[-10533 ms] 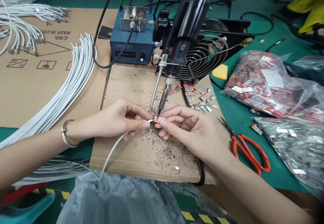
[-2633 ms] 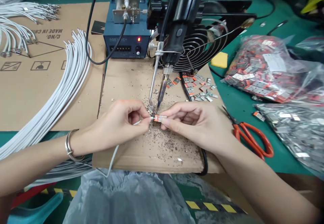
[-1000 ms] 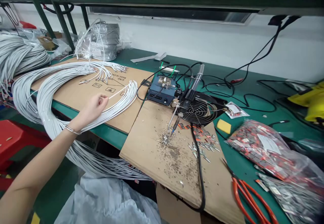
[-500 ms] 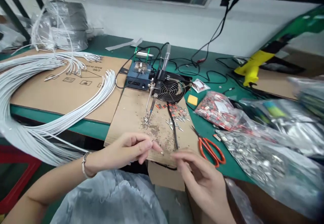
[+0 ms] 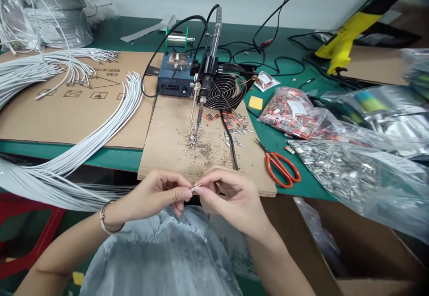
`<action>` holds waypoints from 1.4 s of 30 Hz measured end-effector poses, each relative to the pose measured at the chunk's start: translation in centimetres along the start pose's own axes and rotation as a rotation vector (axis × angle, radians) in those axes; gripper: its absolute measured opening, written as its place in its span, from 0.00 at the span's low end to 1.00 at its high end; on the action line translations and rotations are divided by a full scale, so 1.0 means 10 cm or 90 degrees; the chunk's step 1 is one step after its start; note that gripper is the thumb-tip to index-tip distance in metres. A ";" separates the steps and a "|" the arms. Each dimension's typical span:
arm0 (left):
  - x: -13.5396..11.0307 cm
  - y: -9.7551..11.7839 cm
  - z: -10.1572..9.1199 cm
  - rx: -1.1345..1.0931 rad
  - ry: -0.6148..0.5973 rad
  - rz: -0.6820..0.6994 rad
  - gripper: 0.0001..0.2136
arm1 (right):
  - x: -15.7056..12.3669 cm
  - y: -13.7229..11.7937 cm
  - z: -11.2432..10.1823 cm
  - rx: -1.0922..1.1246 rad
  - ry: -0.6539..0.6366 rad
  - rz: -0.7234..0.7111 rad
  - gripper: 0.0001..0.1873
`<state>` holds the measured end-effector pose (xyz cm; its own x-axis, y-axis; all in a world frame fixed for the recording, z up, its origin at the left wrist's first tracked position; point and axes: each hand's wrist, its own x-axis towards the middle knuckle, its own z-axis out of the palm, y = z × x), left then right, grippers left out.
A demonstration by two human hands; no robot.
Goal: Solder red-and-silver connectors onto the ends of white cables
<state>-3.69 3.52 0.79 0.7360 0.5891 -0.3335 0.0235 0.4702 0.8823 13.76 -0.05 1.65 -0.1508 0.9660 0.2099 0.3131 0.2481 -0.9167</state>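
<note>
Just in front of the cardboard's near edge, my two hands meet fingertip to fingertip. My left hand [image 5: 162, 193] pinches a white cable [image 5: 194, 189], whose short end shows between the fingers. Thumb and forefinger of my right hand [image 5: 234, 195] close on the tip of that same cable; fine detail there is too small to make out. Beyond the hands, a soldering iron [image 5: 209, 68] is held tip-down in a stand above a heap of solder bits [image 5: 193, 139]. A bundle of white cables [image 5: 110, 122] curves in from the left, passing behind my left wrist.
Orange-handled scissors [image 5: 283, 168] lie right of the cardboard [image 5: 167, 148]. Behind are a blue soldering station [image 5: 174, 81], a round fan [image 5: 226, 90] and small metal connectors [image 5: 237, 131]. Bags of red parts [image 5: 288, 108] and metal parts [image 5: 345, 171] lie right, near a yellow tool [image 5: 348, 41].
My right hand has come left to my left hand, and its fingers now close on the cable tip. The view has tilted downward.
</note>
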 end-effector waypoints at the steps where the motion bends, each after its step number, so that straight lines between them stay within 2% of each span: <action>1: -0.01 0.00 0.00 0.008 0.012 0.012 0.12 | 0.00 0.01 0.01 0.001 0.013 0.006 0.03; 4: -0.03 -0.03 0.01 0.094 0.080 0.085 0.09 | -0.01 0.00 0.03 -0.022 0.050 0.004 0.03; 7: -0.06 -0.07 0.00 0.268 0.161 0.201 0.07 | -0.03 -0.01 0.04 -0.050 0.058 0.001 0.02; 10: -0.08 -0.10 0.02 0.406 0.227 0.319 0.04 | -0.04 -0.02 0.06 -0.009 0.066 0.025 0.05; 12: -0.07 -0.11 0.06 0.375 0.241 0.334 0.02 | -0.04 -0.01 0.12 0.058 0.101 0.026 0.08; 15: -0.02 -0.13 0.14 0.186 0.242 0.293 0.04 | -0.05 0.02 0.28 0.133 0.200 -0.013 0.08; 17: 0.01 -0.15 0.17 0.117 0.250 0.294 0.04 | -0.05 0.04 0.40 0.151 0.273 -0.038 0.08; 20: 0.04 -0.19 0.15 0.218 0.290 0.373 0.01 | -0.05 0.07 0.52 0.174 0.316 -0.032 0.08; 23: 0.02 -0.20 0.10 0.418 0.343 0.504 0.06 | -0.06 0.07 0.49 0.216 0.304 -0.006 0.08; 24: 0.01 -0.19 0.08 0.436 0.346 0.497 0.06 | -0.07 0.06 0.45 0.235 0.315 -0.003 0.08; 25: 0.00 -0.18 0.07 0.413 0.336 0.452 0.04 | -0.07 0.05 0.39 0.244 0.331 -0.004 0.08; 27: -0.03 -0.15 0.05 0.292 0.283 0.301 0.04 | -0.07 0.02 0.24 0.206 0.333 -0.001 0.07; 28: -0.04 -0.13 0.04 0.231 0.250 0.235 0.06 | -0.07 0.00 0.18 0.149 0.290 0.005 0.07; 29: -0.05 -0.11 0.03 0.189 0.214 0.192 0.08 | -0.05 -0.02 0.11 0.086 0.213 0.021 0.08; 31: -0.07 -0.09 0.01 0.162 0.150 0.160 0.10 | -0.01 -0.07 0.03 0.027 0.063 0.040 0.08; 32: -0.08 -0.08 -0.01 0.165 0.125 0.150 0.11 | 0.02 -0.10 0.00 0.018 0.013 0.042 0.06; 34: -0.10 -0.08 -0.02 0.185 0.091 0.121 0.11 | 0.08 -0.14 -0.05 0.004 -0.047 0.036 0.01; 37: -0.11 -0.08 -0.03 0.202 0.067 0.098 0.11 | 0.14 -0.17 -0.10 -0.049 -0.117 0.025 0.03; 40: -0.10 -0.05 -0.02 0.144 0.053 0.083 0.11 | 0.15 -0.14 -0.09 -0.012 -0.134 -0.009 0.05; 42: -0.08 -0.04 -0.01 0.071 0.052 0.069 0.11 | 0.13 -0.08 -0.01 0.073 -0.074 -0.047 0.07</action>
<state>-4.39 2.94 0.67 0.6814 0.6858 -0.2557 0.0249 0.3275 0.9445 13.43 0.99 2.73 -0.2788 0.9291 0.2431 0.1893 0.3013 -0.9345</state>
